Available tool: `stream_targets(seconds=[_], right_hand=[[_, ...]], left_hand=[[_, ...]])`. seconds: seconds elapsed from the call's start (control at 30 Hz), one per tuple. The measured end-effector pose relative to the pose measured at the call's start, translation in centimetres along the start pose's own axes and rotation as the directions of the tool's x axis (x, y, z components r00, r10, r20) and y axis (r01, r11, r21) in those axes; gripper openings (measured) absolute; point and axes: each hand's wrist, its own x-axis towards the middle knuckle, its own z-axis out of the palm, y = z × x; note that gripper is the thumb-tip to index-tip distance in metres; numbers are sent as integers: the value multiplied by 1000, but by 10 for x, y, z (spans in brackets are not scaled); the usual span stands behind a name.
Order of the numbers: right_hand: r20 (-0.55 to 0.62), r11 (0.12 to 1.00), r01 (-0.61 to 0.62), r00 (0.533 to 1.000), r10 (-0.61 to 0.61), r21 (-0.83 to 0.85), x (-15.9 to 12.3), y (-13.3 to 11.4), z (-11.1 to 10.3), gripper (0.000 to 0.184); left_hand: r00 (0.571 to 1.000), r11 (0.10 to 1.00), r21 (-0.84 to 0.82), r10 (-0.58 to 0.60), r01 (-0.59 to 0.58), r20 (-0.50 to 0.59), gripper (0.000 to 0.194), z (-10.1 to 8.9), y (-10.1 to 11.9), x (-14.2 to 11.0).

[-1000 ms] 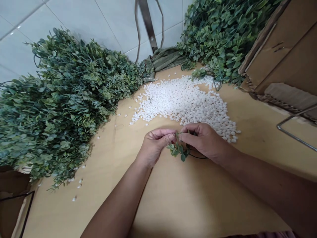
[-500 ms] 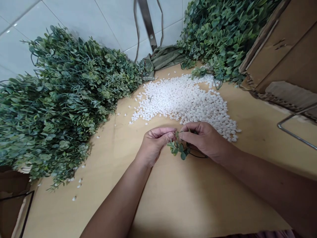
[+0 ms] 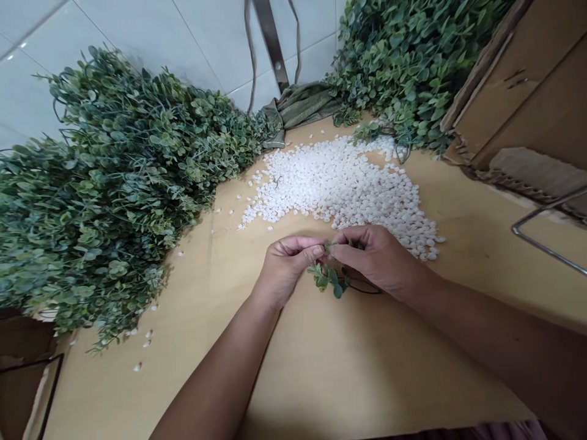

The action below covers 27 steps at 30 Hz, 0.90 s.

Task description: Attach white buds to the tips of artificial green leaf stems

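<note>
Both hands meet at counter centre: left hand [image 3: 287, 266] and right hand [image 3: 376, 256] pinch a small leafy sprig [image 3: 328, 278], fingers closed on it. Sprig looks light, springy, thin-stemmed; best gripped at the stem. White beads [image 3: 339, 183] at 12 o'clock, foliage [image 3: 105, 201] at 9.

Matt plastic leaf sprig [image 3: 329, 278], smooth light wood table [image 3: 348, 366], glossy white pellets [image 3: 339, 183], rough brown cardboard box [image 3: 527, 104].

My right hand [image 3: 373, 260] covers most of the little green sprig [image 3: 328, 278], so I can't see its stem. The big leaf pile [image 3: 105, 195] runs off the table's left edge.
</note>
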Motion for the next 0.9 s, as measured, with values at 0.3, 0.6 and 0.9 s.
stream_targets(seconds=[0.3, 0.6, 0.9], right_hand=[[-14, 997, 54, 998, -55, -47, -1, 3, 1, 16], [-17, 987, 95, 995, -98, -128, -1, 0, 3, 19], [-26, 990, 90, 995, -93, -106, 0, 3, 2, 18]], left_hand=[[1000, 1000, 10, 14, -14, -26, 21, 4, 0, -2], [997, 998, 29, 60, -59, -51, 20, 3, -3, 2], [999, 999, 42, 23, -22, -23, 23, 0, -3, 2]])
